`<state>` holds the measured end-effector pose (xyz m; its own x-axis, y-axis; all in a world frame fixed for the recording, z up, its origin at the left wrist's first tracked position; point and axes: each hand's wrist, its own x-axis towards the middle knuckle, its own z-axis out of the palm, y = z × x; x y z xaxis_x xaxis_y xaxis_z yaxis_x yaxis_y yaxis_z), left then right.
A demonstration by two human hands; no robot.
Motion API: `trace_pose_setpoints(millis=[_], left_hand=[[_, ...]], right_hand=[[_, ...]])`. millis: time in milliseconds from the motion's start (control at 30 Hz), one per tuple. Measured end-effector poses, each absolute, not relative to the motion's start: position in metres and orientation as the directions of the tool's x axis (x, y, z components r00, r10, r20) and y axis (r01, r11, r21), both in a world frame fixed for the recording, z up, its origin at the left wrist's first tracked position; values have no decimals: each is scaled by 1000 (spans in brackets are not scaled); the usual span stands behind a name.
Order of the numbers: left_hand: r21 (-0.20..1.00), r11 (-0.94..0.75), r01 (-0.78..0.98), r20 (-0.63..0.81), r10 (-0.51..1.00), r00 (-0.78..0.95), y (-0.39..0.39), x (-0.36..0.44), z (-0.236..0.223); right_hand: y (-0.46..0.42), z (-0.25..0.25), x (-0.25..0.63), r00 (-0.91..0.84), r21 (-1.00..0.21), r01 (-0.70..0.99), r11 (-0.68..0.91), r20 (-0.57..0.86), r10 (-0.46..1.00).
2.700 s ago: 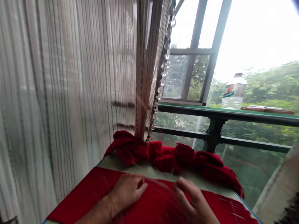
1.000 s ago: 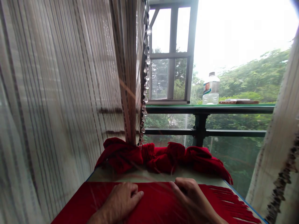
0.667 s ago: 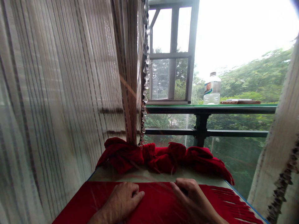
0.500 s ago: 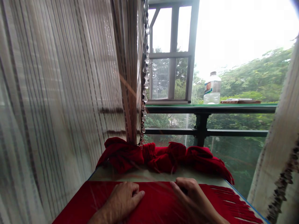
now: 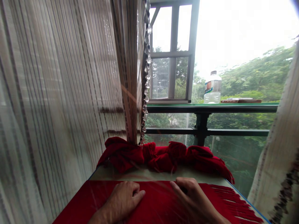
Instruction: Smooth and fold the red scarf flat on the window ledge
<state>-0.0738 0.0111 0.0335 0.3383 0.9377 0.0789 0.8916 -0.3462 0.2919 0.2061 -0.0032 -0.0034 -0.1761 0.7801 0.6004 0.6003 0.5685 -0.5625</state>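
Note:
A red scarf (image 5: pixel 149 202) with a fringe at its right end lies spread flat across the pale table (image 5: pixel 140 175). On its left half rests my left hand (image 5: pixel 125 196), its fingers curled under and the thumb pointing right. My right hand (image 5: pixel 189 194) sits on the scarf's right half, loosely fisted, with its thumb towards the far edge. The cloth is not bunched up around either hand. Both sets of fingertips are hidden beneath the hands. Beyond them, a second red cloth (image 5: pixel 163 157) lies crumpled in folds along the table's far edge.
Striped sheer curtain (image 5: pixel 70 93) hangs at the left, edged with clear beads (image 5: pixel 147 77); another curtain (image 5: pixel 268 155) hangs at the right. Behind the table runs a dark railing (image 5: pixel 233 109). A plastic bottle (image 5: pixel 212 88) and a flat brown item (image 5: pixel 240 101) stand on its ledge.
The beaded curtain edge has swayed slightly to the right. Both hands and the red cloths stay where they were.

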Motion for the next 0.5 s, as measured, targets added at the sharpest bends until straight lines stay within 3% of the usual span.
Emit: trace_pose_setpoints(millis=[500], left_hand=[[314,-336,888,79,941,328,12,-76,27]], right_hand=[[1,-13,210,-201,-562,580,590,603,772]])
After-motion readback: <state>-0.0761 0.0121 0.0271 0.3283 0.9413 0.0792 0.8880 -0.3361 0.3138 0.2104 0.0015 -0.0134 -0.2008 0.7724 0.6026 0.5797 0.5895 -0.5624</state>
